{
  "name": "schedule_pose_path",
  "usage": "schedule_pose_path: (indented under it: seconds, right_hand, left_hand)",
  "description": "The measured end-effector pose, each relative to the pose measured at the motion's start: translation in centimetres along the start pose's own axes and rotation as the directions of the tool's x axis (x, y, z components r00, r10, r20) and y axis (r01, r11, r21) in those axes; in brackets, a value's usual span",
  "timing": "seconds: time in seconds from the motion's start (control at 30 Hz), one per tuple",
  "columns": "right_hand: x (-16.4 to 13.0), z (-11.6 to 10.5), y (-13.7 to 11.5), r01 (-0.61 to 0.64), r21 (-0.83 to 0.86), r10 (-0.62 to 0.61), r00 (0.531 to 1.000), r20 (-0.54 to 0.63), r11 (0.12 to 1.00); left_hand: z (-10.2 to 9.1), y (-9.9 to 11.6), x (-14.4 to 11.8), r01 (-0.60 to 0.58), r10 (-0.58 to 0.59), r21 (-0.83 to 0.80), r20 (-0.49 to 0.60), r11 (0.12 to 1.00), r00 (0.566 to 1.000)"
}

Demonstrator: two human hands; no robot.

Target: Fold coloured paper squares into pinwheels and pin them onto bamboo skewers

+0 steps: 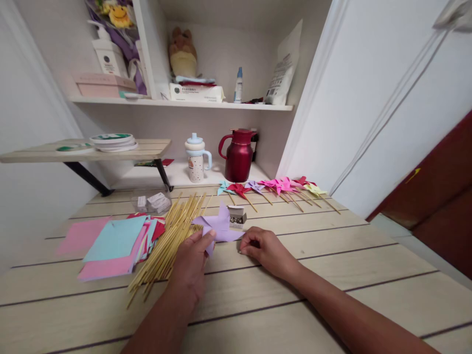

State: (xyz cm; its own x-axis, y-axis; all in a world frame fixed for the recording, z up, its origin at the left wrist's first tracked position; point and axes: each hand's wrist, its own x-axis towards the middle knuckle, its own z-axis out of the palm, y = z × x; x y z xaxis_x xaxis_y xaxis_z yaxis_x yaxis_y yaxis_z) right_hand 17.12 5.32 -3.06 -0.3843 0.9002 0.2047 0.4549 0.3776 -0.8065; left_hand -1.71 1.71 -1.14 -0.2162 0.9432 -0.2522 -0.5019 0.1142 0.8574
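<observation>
A purple paper pinwheel [220, 227] is pinched at its centre by my left hand [191, 260], thumb on top. Just to its right, my right hand [266, 250] is closed, thumb and forefinger pressed together near the tabletop; whatever they hold is too small to name. Behind the pinwheel stands an opened little box [236, 217] of small metal pieces. Left of my left hand lies a heap of thin wooden sticks [165, 246]. Finished pinwheels on sticks, including a pink one [282, 185] and a red one [239, 190], lie along the back of the table.
Coloured paper squares [114, 238] are stacked at the left, with a clear container [157, 202] of small boxes behind them. A speckled cup [196, 160] and a red jug [239, 156] stand at the back. A small raised shelf [151, 146] juts out at the left.
</observation>
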Motion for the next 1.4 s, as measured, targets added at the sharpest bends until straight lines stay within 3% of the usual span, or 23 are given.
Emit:
schedule_pose_path:
  seconds: [0.2, 0.33, 0.57, 0.7, 0.83, 1.17, 1.4]
  right_hand:
    - [0.0, -3.2, -0.2, -0.031, 0.060, 0.043, 0.978, -0.206, 0.998]
    - [-0.7, -4.2, -1.9, 0.024, 0.217, 0.043, 0.953, -0.299, 0.976]
    - [-2.2, -2.0, -5.2, 0.145, 0.239, -0.080, 0.962, -0.261, 0.960]
    - [-2.0, -1.1, -5.1, 0.115, 0.352, -0.031, 0.971, -0.236, 0.929]
    - [-1.5, -0.8, -4.7, 0.101, 0.414, -0.009, 0.976, -0.218, 0.905]
    - [-1.6, -0.7, -5.2, 0.137, 0.385, -0.060, 0.977, -0.206, 0.913]
    - [-1.9, -0.5, -5.3, 0.152, 0.294, -0.092, 0.973, -0.210, 0.944]
  left_hand:
    - [0.1, -0.2, -0.4, -0.039, 0.038, 0.029, 0.007, 0.999, 0.999]
    - [0.4, -0.5, -0.6, -0.078, 0.081, 0.111, -0.016, 0.991, 0.997]
    - [0.9, -0.2, -1.0, -0.176, 0.205, 0.261, -0.087, 0.949, 0.975]
    - [0.9, -0.1, -1.1, -0.264, 0.302, 0.341, -0.065, 0.902, 0.951]
    - [0.8, -0.4, -1.0, -0.275, 0.296, 0.342, -0.011, 0.899, 0.955]
    - [0.7, -1.4, -0.9, -0.303, 0.310, 0.345, 0.037, 0.888, 0.950]
    - [1.0, -1.5, -1.1, -0.382, 0.394, 0.347, 0.038, 0.857, 0.918]
